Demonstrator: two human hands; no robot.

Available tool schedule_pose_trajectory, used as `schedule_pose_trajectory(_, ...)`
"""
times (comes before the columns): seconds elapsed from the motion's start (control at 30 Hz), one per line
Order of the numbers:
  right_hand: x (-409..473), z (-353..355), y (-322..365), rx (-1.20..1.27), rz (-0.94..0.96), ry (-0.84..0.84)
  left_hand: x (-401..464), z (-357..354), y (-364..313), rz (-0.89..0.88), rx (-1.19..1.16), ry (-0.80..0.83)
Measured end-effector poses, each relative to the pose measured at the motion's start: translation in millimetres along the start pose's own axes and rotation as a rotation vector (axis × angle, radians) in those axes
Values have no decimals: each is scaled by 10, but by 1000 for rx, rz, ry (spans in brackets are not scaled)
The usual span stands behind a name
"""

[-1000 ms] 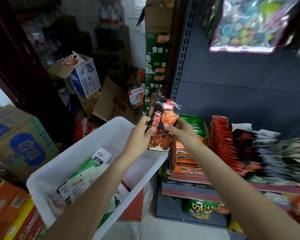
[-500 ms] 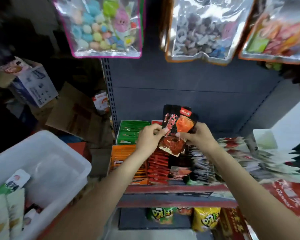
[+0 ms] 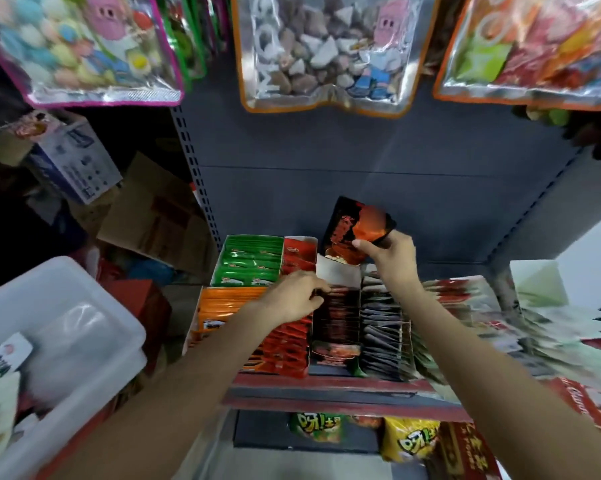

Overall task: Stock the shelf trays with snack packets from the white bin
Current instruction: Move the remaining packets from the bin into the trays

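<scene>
One snack packet (image 3: 358,230), black with an orange-red panel and a food picture low on its face, stands nearly upright above the back of the shelf trays, long axis vertical and leaning a little right, printed face toward the camera. Its lower end dips behind a white divider card (image 3: 337,271) at the rear of the dark-packet tray (image 3: 333,317). The right hand (image 3: 392,258) pinches the packet at its lower right edge, thumb on the front, fingers curled behind. The left hand (image 3: 292,296) rests lower, fingers bent onto the tops of the dark packets in that tray, apparently pressing them forward; whether it grips any cannot be told. Left of it sit a red-packet tray (image 3: 288,348), an orange-packet tray (image 3: 219,310) and a green-packet tray (image 3: 250,261); to the right, a row of grey-black packets (image 3: 382,327). The white bin (image 3: 84,327) stands well to the left, with green-and-white packets (image 3: 1,372) in it. Large clear bags of sweets (image 3: 323,50) hang above. Motion blur softens the far-right packets.
</scene>
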State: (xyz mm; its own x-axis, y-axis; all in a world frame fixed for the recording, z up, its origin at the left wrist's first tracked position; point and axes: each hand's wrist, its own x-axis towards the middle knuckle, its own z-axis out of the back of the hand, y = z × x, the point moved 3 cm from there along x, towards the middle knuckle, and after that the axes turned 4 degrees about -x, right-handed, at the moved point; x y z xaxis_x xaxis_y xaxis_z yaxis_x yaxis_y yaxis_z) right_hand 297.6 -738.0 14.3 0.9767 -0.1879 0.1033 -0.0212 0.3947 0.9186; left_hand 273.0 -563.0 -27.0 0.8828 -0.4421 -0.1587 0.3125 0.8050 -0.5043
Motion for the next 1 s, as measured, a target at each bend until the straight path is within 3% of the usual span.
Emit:
schedule_pose_trajectory(0.1,-11,-46,-139,-170,25,67,15,-11,53,-2,-17,-32)
schedule_pose_trajectory(0.2,-33,-89,-130,-345,177,161,31,6,63,18,-17,-65)
schedule_pose_trajectory(0.37,16,-179,-123,-345,181,111,26,5,84,39,-60,-115)
schedule_pose_trajectory(0.53,43,-259,-261,-795,201,291,22,-12,93,24,-74,-126)
schedule_pose_trajectory(0.7,19,-258,-142,-567,285,340,52,3,74,43,-79,-163)
schedule_pose_trajectory(0.9,37,-347,-177,-869,271,409,71,-23,40,77,-86,-182)
schedule_pose_trajectory(1.0,13,-376,-152,-863,344,395,68,-12,38,75,-84,-209)
